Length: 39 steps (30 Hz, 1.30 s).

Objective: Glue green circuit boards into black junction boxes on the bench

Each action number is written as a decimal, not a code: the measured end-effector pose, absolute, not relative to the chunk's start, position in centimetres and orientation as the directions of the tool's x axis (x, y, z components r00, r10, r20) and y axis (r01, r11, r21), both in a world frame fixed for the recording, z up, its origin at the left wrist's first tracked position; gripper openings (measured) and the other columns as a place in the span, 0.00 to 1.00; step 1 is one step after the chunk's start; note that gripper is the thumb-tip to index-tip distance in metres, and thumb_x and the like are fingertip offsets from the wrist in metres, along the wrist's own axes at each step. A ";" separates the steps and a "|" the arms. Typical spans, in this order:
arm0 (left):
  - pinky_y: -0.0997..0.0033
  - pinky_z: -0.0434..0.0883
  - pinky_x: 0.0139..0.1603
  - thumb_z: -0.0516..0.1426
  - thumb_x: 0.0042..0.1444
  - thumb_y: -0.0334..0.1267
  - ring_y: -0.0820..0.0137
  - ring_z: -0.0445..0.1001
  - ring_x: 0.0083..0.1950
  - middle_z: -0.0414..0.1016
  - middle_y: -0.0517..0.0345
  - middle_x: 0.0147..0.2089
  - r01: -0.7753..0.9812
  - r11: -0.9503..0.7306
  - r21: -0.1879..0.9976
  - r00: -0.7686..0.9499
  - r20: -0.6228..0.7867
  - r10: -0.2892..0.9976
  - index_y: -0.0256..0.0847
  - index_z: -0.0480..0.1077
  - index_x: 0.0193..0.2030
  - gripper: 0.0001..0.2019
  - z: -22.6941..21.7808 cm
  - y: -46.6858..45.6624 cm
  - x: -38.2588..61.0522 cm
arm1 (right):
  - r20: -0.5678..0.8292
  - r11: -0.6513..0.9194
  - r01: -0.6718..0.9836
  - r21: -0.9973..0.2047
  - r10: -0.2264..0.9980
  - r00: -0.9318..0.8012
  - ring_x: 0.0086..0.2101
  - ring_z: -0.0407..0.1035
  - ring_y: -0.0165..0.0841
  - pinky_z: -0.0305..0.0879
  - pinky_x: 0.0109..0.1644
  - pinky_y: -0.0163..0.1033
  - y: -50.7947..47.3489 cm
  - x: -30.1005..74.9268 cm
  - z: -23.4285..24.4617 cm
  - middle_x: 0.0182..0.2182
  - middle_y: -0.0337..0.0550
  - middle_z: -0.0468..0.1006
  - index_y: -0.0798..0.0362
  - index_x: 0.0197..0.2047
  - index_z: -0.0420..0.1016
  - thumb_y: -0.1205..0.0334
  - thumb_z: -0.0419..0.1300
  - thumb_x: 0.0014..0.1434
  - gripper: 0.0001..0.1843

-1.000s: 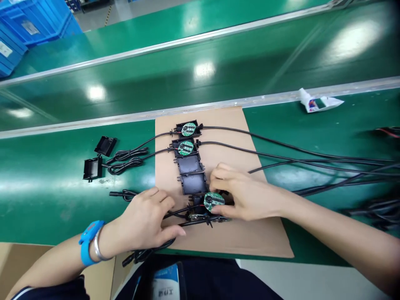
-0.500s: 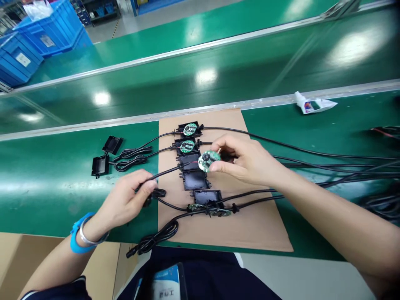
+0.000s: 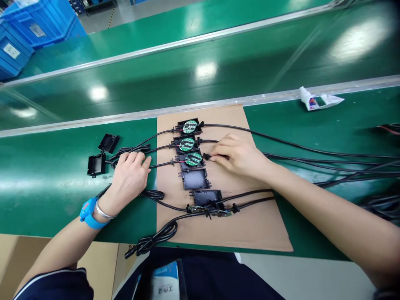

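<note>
My right hand (image 3: 233, 153) pinches a black cable by its strain relief (image 3: 206, 156), just right of the third green circuit board (image 3: 193, 159). That oval board rests over a black plastic case (image 3: 191, 166). Two more boards, an upper one (image 3: 189, 126) and a middle one (image 3: 186, 144), lie on cases above it. Below are an open bare case (image 3: 195, 179) and another case (image 3: 208, 196), with wired boards (image 3: 220, 213) at its lower edge. My left hand (image 3: 131, 175) lies over the black cable (image 3: 161, 165) left of the cardboard, its fingers curled down and their grip hidden.
Brown cardboard (image 3: 231, 233) lies under the cases on the green bench (image 3: 46, 166). Two loose black cases, one (image 3: 108, 143) above the other (image 3: 96, 165), sit left. A bundled cable (image 3: 156, 237) lies in front. A white torn wrapper (image 3: 321, 101) is at right, blue crates (image 3: 40, 25) far left.
The third board has gone from my right hand onto its case, and that hand now grips the strain relief. My left hand has moved up and left, setting its cable lower on the bench.
</note>
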State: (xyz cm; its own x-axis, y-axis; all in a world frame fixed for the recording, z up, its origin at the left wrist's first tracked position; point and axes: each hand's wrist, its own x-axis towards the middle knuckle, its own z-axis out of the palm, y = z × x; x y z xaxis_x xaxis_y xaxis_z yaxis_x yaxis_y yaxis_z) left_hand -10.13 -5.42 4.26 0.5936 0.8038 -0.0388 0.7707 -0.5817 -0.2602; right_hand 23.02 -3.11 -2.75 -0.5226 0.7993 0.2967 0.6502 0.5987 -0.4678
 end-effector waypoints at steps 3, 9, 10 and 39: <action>0.53 0.64 0.51 0.53 0.66 0.40 0.55 0.72 0.50 0.76 0.45 0.48 0.762 -0.647 -0.013 0.646 0.068 0.760 0.38 0.73 0.52 0.14 5.5 -8.0 -9.6 | 0.355 0.633 0.605 -0.483 0.773 -0.525 0.40 0.68 0.39 0.65 0.48 0.47 -5.9 22.7 -0.7 0.36 0.49 0.78 0.52 0.38 0.78 0.55 0.58 0.65 0.11; 0.60 0.67 0.41 0.54 0.66 0.50 0.61 0.73 0.41 0.77 0.52 0.41 0.573 -0.721 0.388 0.802 -0.087 0.591 0.39 0.72 0.47 0.16 4.5 -13.0 -8.4 | 0.160 0.587 0.372 -0.719 0.661 -0.733 0.40 0.66 0.37 0.66 0.43 0.42 -11.8 21.5 1.4 0.36 0.49 0.75 0.55 0.43 0.76 0.53 0.60 0.64 0.13; 0.61 0.67 0.42 0.52 0.68 0.43 0.63 0.73 0.40 0.77 0.53 0.40 0.578 -0.711 0.401 0.796 -0.085 0.599 0.39 0.72 0.46 0.12 4.3 -13.2 -8.4 | 0.149 0.570 0.382 -0.727 0.674 -0.724 0.39 0.67 0.36 0.66 0.43 0.41 -12.2 21.3 1.3 0.35 0.48 0.75 0.55 0.43 0.76 0.56 0.58 0.66 0.11; 0.75 0.71 0.32 0.45 0.71 0.45 0.75 0.76 0.28 0.79 0.60 0.36 0.635 -0.098 0.766 0.584 -0.394 0.710 0.40 0.68 0.37 0.17 4.4 -11.6 -6.1 | 0.167 0.435 0.515 -0.739 0.858 -0.485 0.40 0.74 0.35 0.73 0.45 0.41 -12.4 22.2 1.4 0.41 0.47 0.77 0.52 0.54 0.70 0.50 0.55 0.67 0.18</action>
